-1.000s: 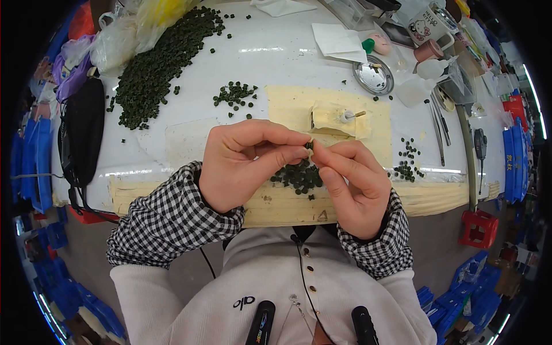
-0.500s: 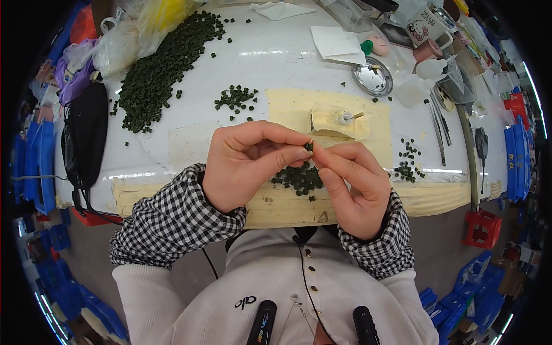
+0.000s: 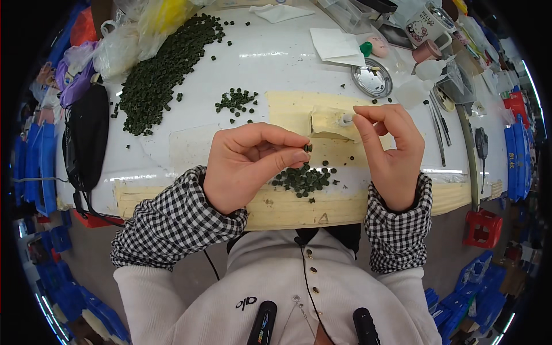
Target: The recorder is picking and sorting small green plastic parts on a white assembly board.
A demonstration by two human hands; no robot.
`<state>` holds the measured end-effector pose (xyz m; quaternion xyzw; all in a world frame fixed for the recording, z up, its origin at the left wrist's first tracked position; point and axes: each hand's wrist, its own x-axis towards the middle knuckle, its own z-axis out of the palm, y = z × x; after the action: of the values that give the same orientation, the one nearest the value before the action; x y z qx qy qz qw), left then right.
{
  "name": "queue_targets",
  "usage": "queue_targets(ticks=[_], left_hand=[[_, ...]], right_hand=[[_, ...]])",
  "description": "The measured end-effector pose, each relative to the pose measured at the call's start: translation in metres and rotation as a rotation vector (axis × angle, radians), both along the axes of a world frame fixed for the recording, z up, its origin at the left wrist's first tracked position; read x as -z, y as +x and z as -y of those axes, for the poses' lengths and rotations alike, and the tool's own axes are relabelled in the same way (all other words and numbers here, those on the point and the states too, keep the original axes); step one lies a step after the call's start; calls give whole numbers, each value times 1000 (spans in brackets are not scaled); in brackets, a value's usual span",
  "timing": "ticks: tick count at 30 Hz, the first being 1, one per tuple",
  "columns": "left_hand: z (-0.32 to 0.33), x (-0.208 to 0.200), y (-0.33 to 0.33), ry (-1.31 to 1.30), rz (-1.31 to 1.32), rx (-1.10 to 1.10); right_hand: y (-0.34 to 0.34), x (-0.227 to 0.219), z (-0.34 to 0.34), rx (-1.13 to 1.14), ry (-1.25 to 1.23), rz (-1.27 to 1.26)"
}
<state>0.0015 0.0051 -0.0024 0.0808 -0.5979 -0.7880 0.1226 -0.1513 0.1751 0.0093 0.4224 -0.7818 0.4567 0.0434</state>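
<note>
Between thumb and index finger, my left hand [image 3: 244, 164] pinches a small dark green, spool-like piece [image 3: 309, 148]. My right hand [image 3: 394, 146] is up at the yellow-taped block [image 3: 330, 125], its thumb and index fingertips closed around the end of a short stick that they cover. The stick's white, cone-like holder [image 3: 345, 119] shows just left of those fingertips. Below and between my hands lies a pile of similar dark green pieces [image 3: 303, 183], partly behind the left fingers. A smaller cluster of them [image 3: 236, 100] sits beyond my left hand.
A large heap of green pieces [image 3: 161, 75] spreads at the far left beside plastic bags [image 3: 118, 54] and a black pouch [image 3: 86, 135]. Toward the back right are a round metal dish [image 3: 372, 81], a white mug [image 3: 426, 27] and tweezers [image 3: 435, 135]. A wooden strip [image 3: 276, 213] edges the table.
My right hand has left the piece at my left fingertips and moved right and away from me to the stick on the taped block. The left hand has hardly moved.
</note>
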Motion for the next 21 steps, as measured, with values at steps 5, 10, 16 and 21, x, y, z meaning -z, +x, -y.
queue_targets(ticks=[5, 10, 16, 21], left_hand=[[0, 3, 1, 5, -3, 1], [-1, -1, 1, -62, 18, 9], [-3, -1, 1, -23, 22, 31], [-3, 1, 2, 9, -6, 26]], right_hand=[[4, -6, 0, 29, -84, -83], [17, -24, -6, -46, -281, -161], [29, -7, 9, -377, -391, 331], [29, -8, 8, -424, -240, 315]])
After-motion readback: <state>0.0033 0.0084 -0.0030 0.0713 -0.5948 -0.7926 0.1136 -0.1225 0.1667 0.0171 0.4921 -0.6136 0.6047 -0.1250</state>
